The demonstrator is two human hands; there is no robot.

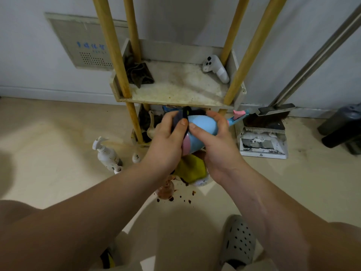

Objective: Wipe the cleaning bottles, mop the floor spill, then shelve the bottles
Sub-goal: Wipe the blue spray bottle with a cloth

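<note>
My right hand (pixel 216 141) grips a light blue spray bottle (pixel 203 127) with a pink trigger (pixel 239 114), held on its side in front of the rack. A dark cloth (pixel 180 118) lies pressed against the bottle's body, with my left hand (pixel 168 137) gripping it. Below my hands a yellow cloth (pixel 192 169) lies on the floor over a brown spill (pixel 175 196). A dirty white spray bottle (pixel 107 153) stands on the floor to the left. Another white bottle (pixel 215 68) lies on the rack's upper shelf (pixel 175 85).
The wooden-post rack (pixel 117 55) stands against the wall, with a dark rag (pixel 138 74) on the upper shelf and cluttered items below. A broom and dustpan (pixel 265 133) lean at the right, beside a dark bin (pixel 345 128). My grey shoe (pixel 238 241) is near the spill.
</note>
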